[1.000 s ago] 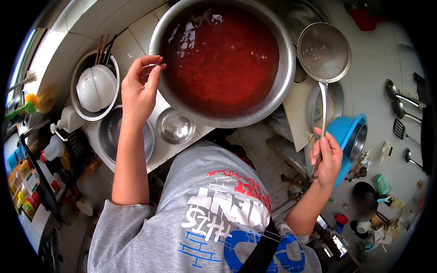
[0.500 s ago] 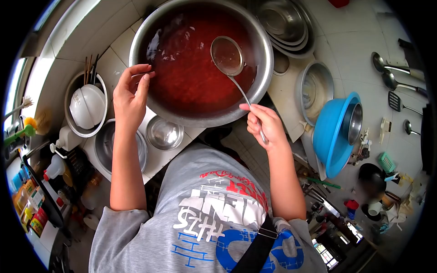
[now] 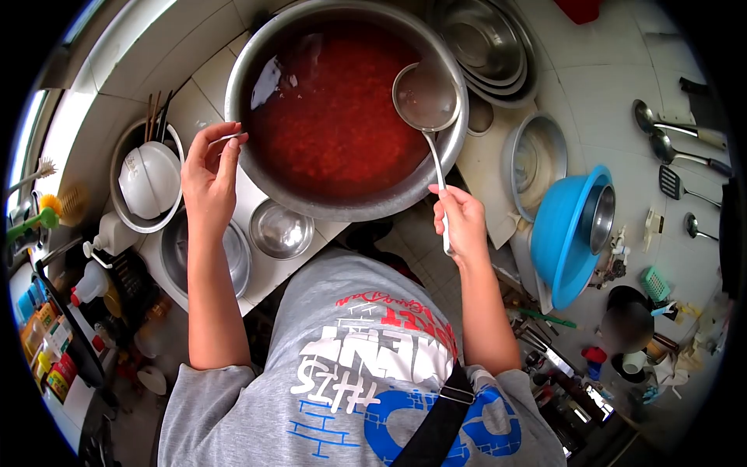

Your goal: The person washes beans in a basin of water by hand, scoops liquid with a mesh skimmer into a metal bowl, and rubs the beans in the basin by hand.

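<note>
A large metal basin holds red liquid with small pieces in it. My right hand is closed around the handle of a round fine-mesh skimmer, whose head is over the basin's right side. Just outside the left rim is my left hand, thumb and fingertips pinched together near a small thin object that is too small to identify. Below the basin's left side sits a small metal bowl, and a larger metal bowl is partly hidden behind my left forearm.
On the left, a metal pot holds white bowls and chopsticks. Stacked metal basins stand at the upper right. A shallow metal basin and a blue basin are farther right. Ladles hang on the wall.
My right hand has brought the skimmer left from beside the basin to over it, then slightly right toward the rim. My left hand has shifted a little left and down from the rim.
</note>
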`<act>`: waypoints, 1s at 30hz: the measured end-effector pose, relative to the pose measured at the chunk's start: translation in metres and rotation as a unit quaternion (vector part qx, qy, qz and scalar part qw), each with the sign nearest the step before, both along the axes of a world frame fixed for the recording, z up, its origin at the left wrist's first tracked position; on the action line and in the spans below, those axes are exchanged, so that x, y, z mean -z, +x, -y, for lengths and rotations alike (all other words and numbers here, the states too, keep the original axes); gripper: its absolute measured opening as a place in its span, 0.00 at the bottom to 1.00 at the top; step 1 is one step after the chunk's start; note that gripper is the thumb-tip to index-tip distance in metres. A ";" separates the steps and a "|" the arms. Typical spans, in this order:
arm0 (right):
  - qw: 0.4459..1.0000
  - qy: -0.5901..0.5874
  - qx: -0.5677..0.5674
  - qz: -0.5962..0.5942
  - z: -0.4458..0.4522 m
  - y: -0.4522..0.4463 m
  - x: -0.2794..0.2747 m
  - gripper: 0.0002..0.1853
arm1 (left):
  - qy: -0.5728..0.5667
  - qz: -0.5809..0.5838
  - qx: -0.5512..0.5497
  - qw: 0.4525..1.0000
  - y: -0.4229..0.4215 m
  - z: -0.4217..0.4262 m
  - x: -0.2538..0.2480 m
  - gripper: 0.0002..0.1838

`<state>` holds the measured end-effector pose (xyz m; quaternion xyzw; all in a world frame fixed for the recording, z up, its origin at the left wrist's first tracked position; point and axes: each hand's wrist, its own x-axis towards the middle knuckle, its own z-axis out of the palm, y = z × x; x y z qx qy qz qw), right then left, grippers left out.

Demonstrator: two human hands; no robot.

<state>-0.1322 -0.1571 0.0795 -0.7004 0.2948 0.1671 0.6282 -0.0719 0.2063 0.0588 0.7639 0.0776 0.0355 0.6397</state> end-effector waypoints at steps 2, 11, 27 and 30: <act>1.000 -0.009 -0.006 0.012 0.004 -0.005 -0.007 0.15 | -0.002 -0.003 -0.001 1.000 -0.001 -0.001 0.001 0.12; 0.996 -0.023 -0.049 0.070 0.015 -0.028 -0.027 0.13 | -0.005 -0.015 0.019 1.000 0.003 0.009 0.002 0.12; 0.947 0.306 0.070 0.068 0.058 -0.107 -0.049 0.26 | -0.021 0.015 0.057 0.998 -0.078 0.067 -0.028 0.12; 0.941 0.328 0.056 0.070 0.076 -0.135 -0.054 0.25 | -0.036 0.036 0.060 0.997 -0.112 0.097 -0.045 0.10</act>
